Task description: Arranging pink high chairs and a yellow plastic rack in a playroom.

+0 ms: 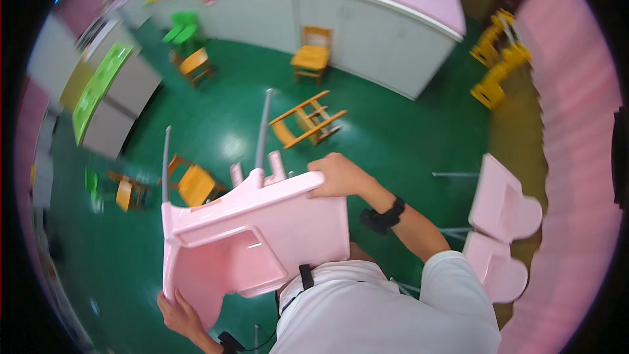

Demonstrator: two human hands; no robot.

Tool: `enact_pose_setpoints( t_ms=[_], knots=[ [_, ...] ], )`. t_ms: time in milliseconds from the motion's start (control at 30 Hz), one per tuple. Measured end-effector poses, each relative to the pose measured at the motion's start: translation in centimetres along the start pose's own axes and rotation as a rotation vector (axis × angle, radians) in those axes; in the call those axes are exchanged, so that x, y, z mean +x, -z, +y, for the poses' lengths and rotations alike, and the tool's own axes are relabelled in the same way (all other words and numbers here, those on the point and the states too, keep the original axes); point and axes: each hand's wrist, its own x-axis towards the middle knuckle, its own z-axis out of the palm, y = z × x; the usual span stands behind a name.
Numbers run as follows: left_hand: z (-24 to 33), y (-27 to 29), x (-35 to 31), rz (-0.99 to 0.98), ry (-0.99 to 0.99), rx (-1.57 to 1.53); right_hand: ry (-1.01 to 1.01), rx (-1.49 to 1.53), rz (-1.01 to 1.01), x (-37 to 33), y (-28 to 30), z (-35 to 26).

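A pink plastic child's desk (314, 223) with grey metal legs is held tilted on its side in front of my body. Its legs point away from me, and its open storage recess shows. My right hand (337, 176) is closed over the upper right edge, fingers partly hidden behind the panel. Down at the lower left corner, my left hand (180, 314) grips the curved rim. A dark band (383, 216) circles my right wrist.
Two similar pink desks (501, 203) stand to the right beside a pink curtain (576, 124). On the green floor, a wooden chair (308, 121) lies tipped over. Other small wooden chairs (311, 56) stand around. White cabinets (386, 46) line the back; yellow plastic pieces (501, 59) sit far right.
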Motion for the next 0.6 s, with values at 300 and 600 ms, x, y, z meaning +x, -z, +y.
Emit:
enact_pose_setpoints(
  t_ms=[300,600],
  knots=[
    [20.5,-0.1,3.5,0.040,-0.406,-0.077,-0.217,-0.061,0.408,-15.0,14.2,8.8],
    [37.4,-3.8,7.8,0.149,-0.968,-0.352,-0.645,-0.089,0.690,-28.6,15.6,12.3]
  ],
)
